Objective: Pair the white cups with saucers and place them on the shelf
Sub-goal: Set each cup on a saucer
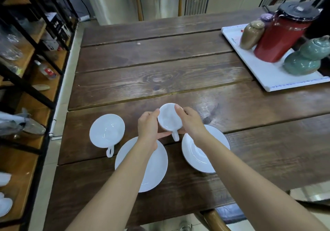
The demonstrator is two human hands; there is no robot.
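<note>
At lower centre of the frame, left hand [149, 126] and right hand [192, 121] clasp a cup [169, 119] between them, handle toward the viewer. Two saucers [157, 161] [201, 157] lie just below. Second cup [106, 131] stands left. Shelf [26, 80] occupies the left edge.
</note>
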